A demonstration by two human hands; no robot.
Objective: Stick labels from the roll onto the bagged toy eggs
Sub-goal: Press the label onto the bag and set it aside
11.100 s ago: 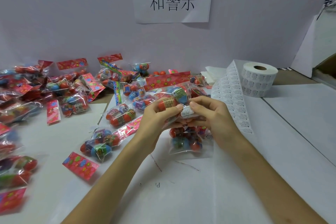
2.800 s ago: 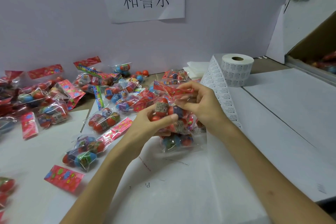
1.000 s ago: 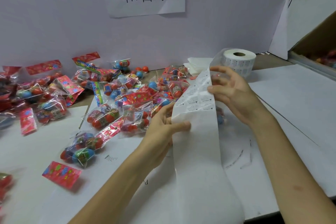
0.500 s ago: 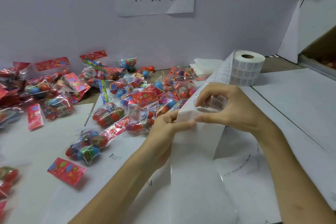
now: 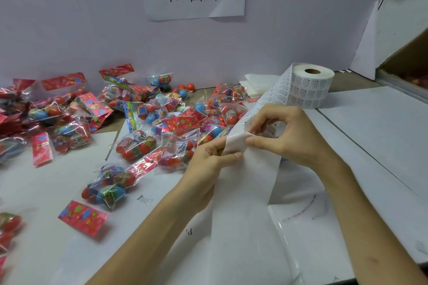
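Left hand (image 5: pixel 214 158) pinches the label strip (image 5: pixel 243 192) at its fold, right hand (image 5: pixel 286 137) pinches there too; best to peel one label slowly off the crease.

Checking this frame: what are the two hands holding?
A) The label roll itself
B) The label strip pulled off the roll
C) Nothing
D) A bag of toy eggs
B: the left hand and right hand both pinch the label strip, which runs back to the label roll standing on the table; no bag is in either hand.
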